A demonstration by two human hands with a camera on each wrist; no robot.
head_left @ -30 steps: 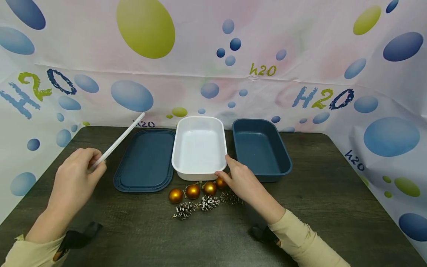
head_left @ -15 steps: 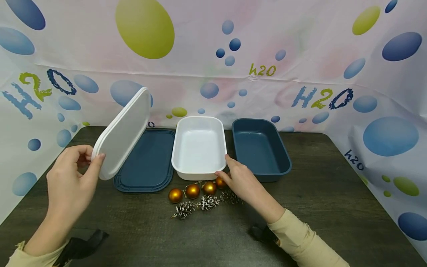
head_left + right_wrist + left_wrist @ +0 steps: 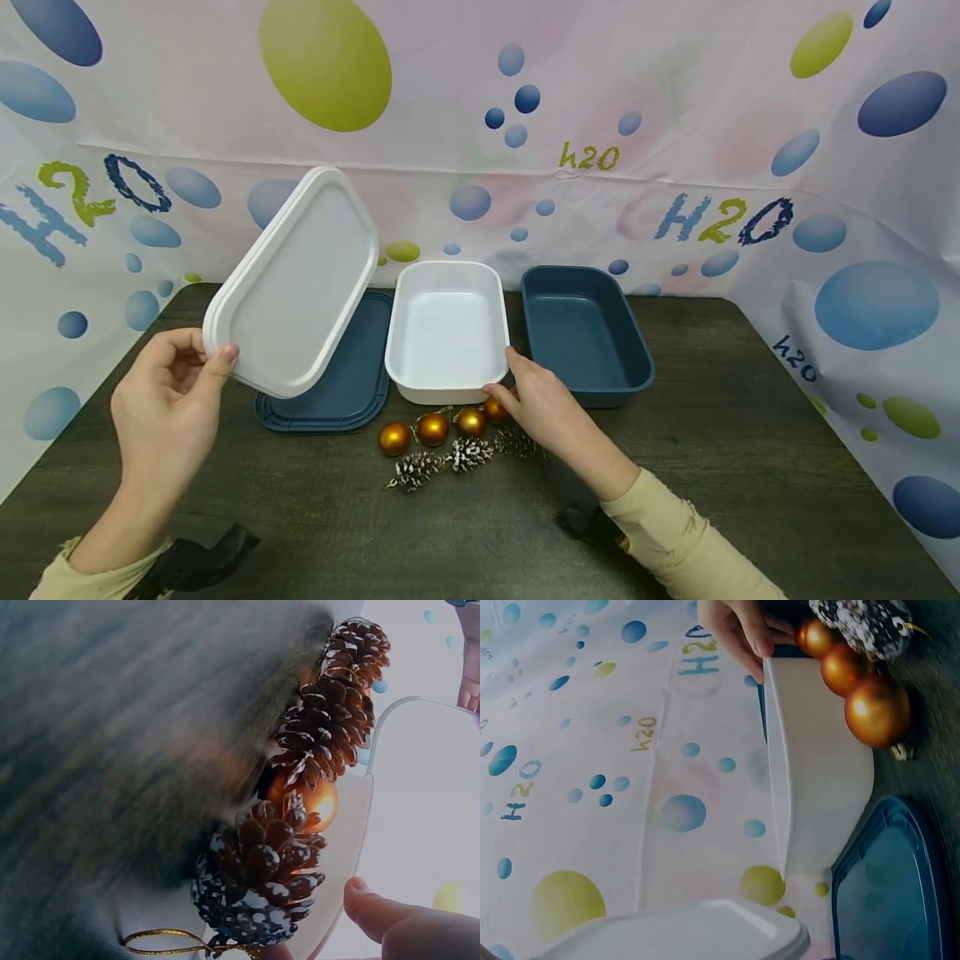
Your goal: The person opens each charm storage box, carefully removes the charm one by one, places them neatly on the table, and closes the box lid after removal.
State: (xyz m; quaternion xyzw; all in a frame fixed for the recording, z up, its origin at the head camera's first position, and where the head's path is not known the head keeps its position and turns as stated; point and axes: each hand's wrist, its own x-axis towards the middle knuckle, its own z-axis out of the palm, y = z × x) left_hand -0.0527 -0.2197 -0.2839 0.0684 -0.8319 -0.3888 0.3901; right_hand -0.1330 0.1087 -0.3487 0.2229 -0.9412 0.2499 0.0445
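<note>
My left hand pinches a white lid by its lower left corner, thumb on the face toward me. The lid is raised and tilted, partly covering the blue lid on the table. My right hand touches the near right corner of a white container, which stands with nothing inside. In the right wrist view the right thumb lies at the container's rim. Golden baubles and snowy pine cones lie in rows in front of the container, some partly hidden by the right hand.
A blue container stands right of the white one, close beside it. Behind the dark wooden table hangs a white sheet printed with dots and letters.
The left hand has turned the white lid from edge-on to showing its broad face, tilted toward the camera. The right hand and the containers have stayed in place.
</note>
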